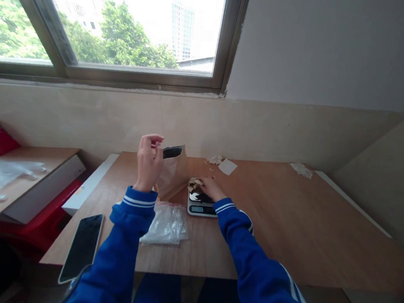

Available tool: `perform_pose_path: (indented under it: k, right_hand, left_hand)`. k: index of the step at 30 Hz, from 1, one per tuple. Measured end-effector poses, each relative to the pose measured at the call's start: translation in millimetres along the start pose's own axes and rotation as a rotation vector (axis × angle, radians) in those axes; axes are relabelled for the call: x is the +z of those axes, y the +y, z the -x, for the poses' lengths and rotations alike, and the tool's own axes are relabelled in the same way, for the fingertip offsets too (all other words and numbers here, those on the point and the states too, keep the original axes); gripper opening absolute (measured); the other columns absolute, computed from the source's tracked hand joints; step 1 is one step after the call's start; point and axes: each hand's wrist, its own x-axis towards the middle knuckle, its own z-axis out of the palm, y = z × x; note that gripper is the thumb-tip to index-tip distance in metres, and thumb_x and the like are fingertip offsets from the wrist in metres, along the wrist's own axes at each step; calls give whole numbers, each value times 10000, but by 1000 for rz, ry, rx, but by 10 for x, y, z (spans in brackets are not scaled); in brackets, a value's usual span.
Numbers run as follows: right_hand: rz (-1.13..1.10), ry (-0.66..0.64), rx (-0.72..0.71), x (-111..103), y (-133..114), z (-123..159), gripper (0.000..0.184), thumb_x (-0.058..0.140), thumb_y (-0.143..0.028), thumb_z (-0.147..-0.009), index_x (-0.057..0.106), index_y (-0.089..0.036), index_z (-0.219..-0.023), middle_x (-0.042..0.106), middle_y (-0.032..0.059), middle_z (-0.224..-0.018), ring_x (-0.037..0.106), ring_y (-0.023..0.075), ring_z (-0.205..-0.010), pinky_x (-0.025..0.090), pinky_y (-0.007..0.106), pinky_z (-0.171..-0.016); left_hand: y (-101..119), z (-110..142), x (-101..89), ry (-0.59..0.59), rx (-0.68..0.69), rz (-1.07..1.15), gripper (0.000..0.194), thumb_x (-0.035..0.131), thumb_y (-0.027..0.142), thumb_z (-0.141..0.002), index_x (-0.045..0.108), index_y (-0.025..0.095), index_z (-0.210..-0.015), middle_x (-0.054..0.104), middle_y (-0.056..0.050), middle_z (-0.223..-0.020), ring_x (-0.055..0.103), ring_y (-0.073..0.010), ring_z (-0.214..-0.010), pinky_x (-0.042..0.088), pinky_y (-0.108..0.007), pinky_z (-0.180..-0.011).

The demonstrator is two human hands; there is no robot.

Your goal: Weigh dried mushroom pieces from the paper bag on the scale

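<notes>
So right now the left hand (148, 161) is up off the tabletop (288, 217), fingers pinched together on the top edge of a brown paper pouch (173, 173), keeping its dark mouth open. The pouch stands just left of the small kitchen scale (201, 203) and a bit behind it. The right hand (212, 188) is down on the scale's platform, fingers curled over a little pile of pale dried bits (195, 184); can't honestly tell if it's actually gripping any or just resting on them.

Looks to me like the loading step: stuff weighed on the scale, pouch held ready. I'd guess the next move needs a proper pinch of the bits and a short lift leftward into the pouch mouth, with the left hand keeping it steady and open.

Other things around the scale: a clear plastic bag (166, 224) lies just in front and left, a phone (82, 247) sits further left at the tabletop's near edge, and paper scraps (227, 166) lie behind it.
</notes>
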Motion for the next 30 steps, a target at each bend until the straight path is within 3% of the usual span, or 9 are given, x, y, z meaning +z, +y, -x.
perform_pose_path:
  k: [3,7,11,15,18,22,24,26,30]
  right_hand:
    - [-76,201,16,-87,71,38,292,481,-109,-850,685,-192,-1043,698,87,-1090,597,249,-1042,374,424,-945]
    - [-183,385,55,-182,277,416,360,402,-224,-918,603,-184,-1214,659,95,-1183,590,232,-1070,421,418,-950]
    - [-228,370,126,-71,489,1120,394,379,-289,-937,558,-187,-1273,637,98,-1228,578,243,-1104,433,452,-967]
    - [-158,341,149,187,523,1758,374,383,-219,-906,632,-214,-1185,649,88,-1189,558,254,-1107,420,500,-994]
    - [-106,366,167,368,462,2036,390,375,-175,-897,647,-215,-1172,615,101,-1219,521,258,-1158,422,504,-1008]
    - [4,467,211,494,401,2152,379,364,-185,-909,652,-190,-1155,434,128,-1403,382,305,-1311,388,543,-1037]
    - [31,494,223,495,384,2150,377,364,-194,-913,627,-175,-1182,354,136,-1451,337,318,-1343,363,561,-1057]
    - [41,494,233,473,362,2138,368,380,-211,-914,606,-174,-1203,312,139,-1471,331,324,-1343,355,571,-1061]
    - [31,498,286,435,308,2128,346,405,-236,-912,609,-195,-1189,298,127,-1478,354,330,-1311,396,570,-1021]
  left_hand:
    - [-58,-456,275,-186,67,-81,213,394,179,-895,566,148,-1016,617,-84,-1002,561,-183,-966,440,-336,-915]
    - [-374,-605,609,-639,-106,-361,301,351,119,-870,633,137,-973,674,-112,-978,602,-189,-952,453,-294,-877]
    - [-548,-459,700,-729,-178,-466,313,373,149,-858,679,122,-917,697,-159,-948,643,-221,-877,481,-306,-792]
    - [-485,-489,683,-778,-192,-551,300,419,191,-837,705,127,-897,693,-201,-976,649,-288,-913,482,-391,-804]
    - [-438,-620,697,-869,-198,-584,209,542,190,-744,728,151,-832,711,-176,-922,656,-289,-884,488,-385,-791]
    - [-473,-693,738,-1028,-219,-549,118,650,178,-632,732,172,-717,709,-83,-702,651,-193,-686,495,-267,-696]
    - [-498,-667,752,-1041,-201,-514,124,650,179,-643,735,174,-735,710,-69,-703,644,-177,-676,489,-245,-684]
    - [-509,-621,756,-982,-166,-488,191,589,186,-725,733,168,-849,724,-90,-845,651,-187,-778,486,-254,-741]
    - [-515,-495,726,-720,19,-352,294,420,209,-872,670,151,-1014,677,-116,-1042,608,-198,-970,450,-299,-896]
